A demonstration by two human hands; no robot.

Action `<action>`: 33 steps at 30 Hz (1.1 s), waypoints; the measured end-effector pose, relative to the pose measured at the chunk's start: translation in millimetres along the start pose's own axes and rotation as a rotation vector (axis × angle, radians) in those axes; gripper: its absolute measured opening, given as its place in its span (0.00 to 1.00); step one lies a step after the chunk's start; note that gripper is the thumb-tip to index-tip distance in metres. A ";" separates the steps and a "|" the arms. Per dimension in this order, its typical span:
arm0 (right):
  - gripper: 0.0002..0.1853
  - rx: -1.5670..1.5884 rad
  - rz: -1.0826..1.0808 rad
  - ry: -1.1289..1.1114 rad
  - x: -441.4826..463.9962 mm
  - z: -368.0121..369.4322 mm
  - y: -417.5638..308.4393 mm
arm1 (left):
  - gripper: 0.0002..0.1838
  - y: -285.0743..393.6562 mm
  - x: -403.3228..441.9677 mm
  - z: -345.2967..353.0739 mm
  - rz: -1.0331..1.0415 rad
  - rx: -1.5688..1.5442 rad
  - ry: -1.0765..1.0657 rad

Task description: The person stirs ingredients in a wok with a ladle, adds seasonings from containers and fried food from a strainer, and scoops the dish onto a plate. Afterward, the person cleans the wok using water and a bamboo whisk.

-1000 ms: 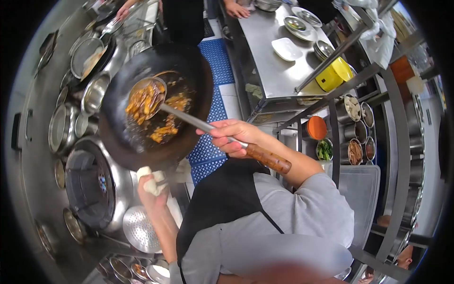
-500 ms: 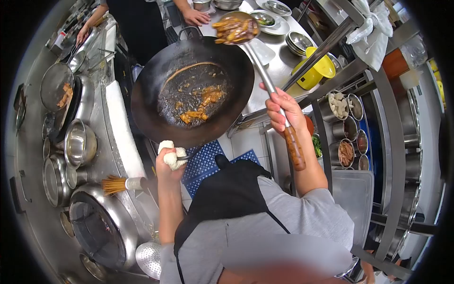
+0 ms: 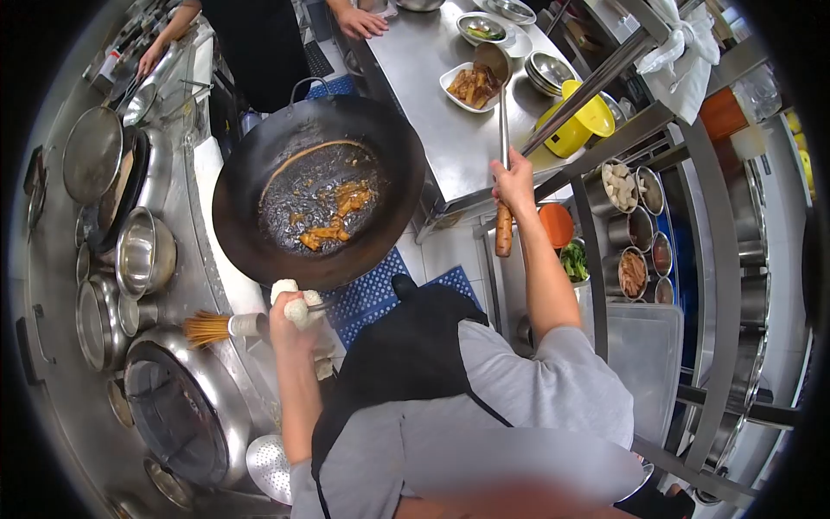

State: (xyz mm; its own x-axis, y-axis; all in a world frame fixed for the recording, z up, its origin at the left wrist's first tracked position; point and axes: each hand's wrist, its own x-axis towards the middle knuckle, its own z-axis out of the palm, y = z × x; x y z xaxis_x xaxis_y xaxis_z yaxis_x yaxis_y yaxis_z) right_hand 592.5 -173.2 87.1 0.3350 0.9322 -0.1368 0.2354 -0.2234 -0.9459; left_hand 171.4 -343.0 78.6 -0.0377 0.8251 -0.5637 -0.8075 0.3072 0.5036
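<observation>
A large dark wok (image 3: 238,203) is tilted in front of me, with sauced brown food pieces (image 3: 335,221) and oily residue inside. My left hand (image 3: 292,329) is closed around its handle through a folded white cloth (image 3: 296,304). My right hand (image 3: 513,180) grips the long-handled ladle (image 3: 503,130), its wooden grip end pointing back toward me. The ladle's bowl is tipped on edge at the right side of a white dish (image 3: 447,80) on the steel table. Glossy brown food (image 3: 473,88) fills that dish.
Metal bowls (image 3: 551,73) and a yellow container (image 3: 566,138) stand on the steel table (image 3: 415,82). At left, the stove counter holds a steel bowl (image 3: 145,259) and a bamboo brush (image 3: 207,329). Ingredient pots (image 3: 633,272) line the right rack. Another person's hand (image 3: 361,22) rests on the table.
My right hand has moved the ladle down to the dish, and the food it carried now lies there. My left hand and the wok have shifted slightly left and lower.
</observation>
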 end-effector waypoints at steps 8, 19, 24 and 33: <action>0.25 -0.113 -0.112 0.052 -15.4 -3.0 -4.8 | 0.02 -0.1 -21.0 -15.7 0.010 0.068 0.106; 0.16 -0.125 -0.236 0.089 -3.3 -1.2 11.7 | 0.03 -2.4 -23.7 -12.1 -0.020 0.052 0.083; 0.06 0.514 -0.046 -0.117 6.3 2.2 12.2 | 0.03 1.0 -19.0 -10.5 -0.033 0.048 0.066; 0.25 0.583 0.267 -0.610 -101.0 -11.1 -23.6 | 0.03 -6.8 -15.8 10.5 0.017 0.076 0.064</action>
State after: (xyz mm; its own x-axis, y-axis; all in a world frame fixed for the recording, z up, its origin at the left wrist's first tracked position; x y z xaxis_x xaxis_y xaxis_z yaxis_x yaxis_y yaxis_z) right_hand 563.2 -265.2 126.6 -0.2719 0.8965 -0.3499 -0.3396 -0.4296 -0.8367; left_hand 183.6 -353.1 90.9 -0.0907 0.7992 -0.5942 -0.7593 0.3306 0.5606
